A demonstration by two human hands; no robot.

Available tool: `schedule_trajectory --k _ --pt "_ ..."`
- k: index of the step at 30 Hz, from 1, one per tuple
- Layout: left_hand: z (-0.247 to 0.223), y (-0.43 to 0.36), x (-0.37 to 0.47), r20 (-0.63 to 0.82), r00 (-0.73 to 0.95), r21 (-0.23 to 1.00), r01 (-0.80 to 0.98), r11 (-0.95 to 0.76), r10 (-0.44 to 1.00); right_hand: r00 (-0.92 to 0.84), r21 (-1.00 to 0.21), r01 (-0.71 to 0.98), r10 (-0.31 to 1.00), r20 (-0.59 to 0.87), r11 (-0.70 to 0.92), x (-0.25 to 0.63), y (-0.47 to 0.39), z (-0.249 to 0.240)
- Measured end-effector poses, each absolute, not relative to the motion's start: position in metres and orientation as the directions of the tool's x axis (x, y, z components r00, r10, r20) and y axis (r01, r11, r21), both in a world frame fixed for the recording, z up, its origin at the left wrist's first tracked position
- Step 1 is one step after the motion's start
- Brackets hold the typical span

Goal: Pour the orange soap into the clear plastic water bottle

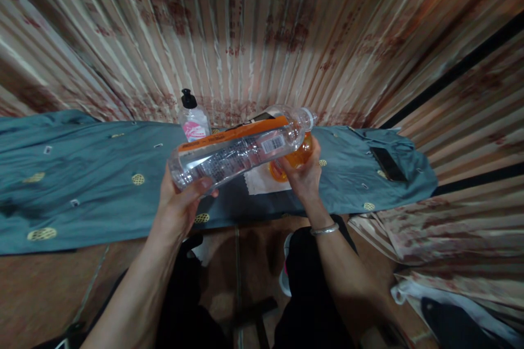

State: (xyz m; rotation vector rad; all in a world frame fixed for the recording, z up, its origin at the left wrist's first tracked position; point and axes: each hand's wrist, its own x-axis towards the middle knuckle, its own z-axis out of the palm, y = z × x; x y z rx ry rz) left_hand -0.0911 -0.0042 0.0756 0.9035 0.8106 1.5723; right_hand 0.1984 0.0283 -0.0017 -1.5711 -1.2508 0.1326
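Observation:
A large clear plastic bottle (pixel 241 147) with an orange-edged label is held tilted above the cloth, its capped neck pointing right and slightly up. My left hand (pixel 182 202) is wrapped round its base end. My right hand (pixel 305 172) is by the neck end, its fingers closed round an orange translucent container (pixel 302 154) that sits partly behind the large bottle. Whether my right hand also touches the large bottle is hard to tell. Under them lies a white tissue (pixel 262 182). Behind the bottle's left half stands a clear bottle with a black pump top and pink label (pixel 194 124).
A green-blue cloth with yellow pineapple prints (pixel 102 174) covers the long table. On its right lies a dark phone (pixel 387 164). Pleated floral curtains (pixel 245 38) hang behind. Below are a tiled floor, my dark-clothed legs and a shoe (pixel 285 278).

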Motion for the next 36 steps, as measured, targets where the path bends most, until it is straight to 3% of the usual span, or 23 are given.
schedule_trajectory --k 7,36 --pt "0.074 -0.002 -0.090 0.176 -0.099 0.862 -0.465 -0.202 0.979 0.475 -0.775 0.618 0.723 0.501 0.131 0.197 0.030 -0.004" --pt "0.092 -0.006 -0.086 0.120 -0.140 0.874 -0.455 -0.171 0.983 0.447 -0.744 0.652 0.719 0.532 0.145 0.198 0.028 -0.005"
